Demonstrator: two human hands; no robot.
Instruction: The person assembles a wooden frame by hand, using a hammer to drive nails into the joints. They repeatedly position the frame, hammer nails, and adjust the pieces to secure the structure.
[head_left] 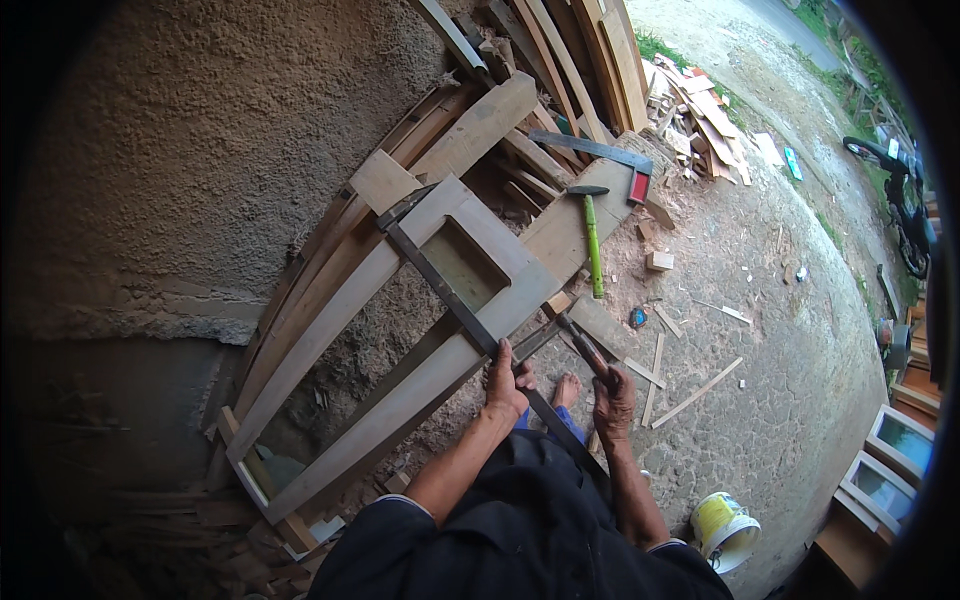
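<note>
A long wooden frame leans against a rough plastered wall. A long dark metal clamp bar runs diagonally across the frame down toward me. My left hand grips this bar near the frame's lower rail. My right hand holds the handle of a dark hammer, whose head rests near the frame's edge.
A green-handled hammer and a hand saw lie on planks beyond the frame. Stacked boards lean at the top. Wood offcuts litter the cracked ground. A yellow and white bucket stands by my right elbow. Window frames sit at the right.
</note>
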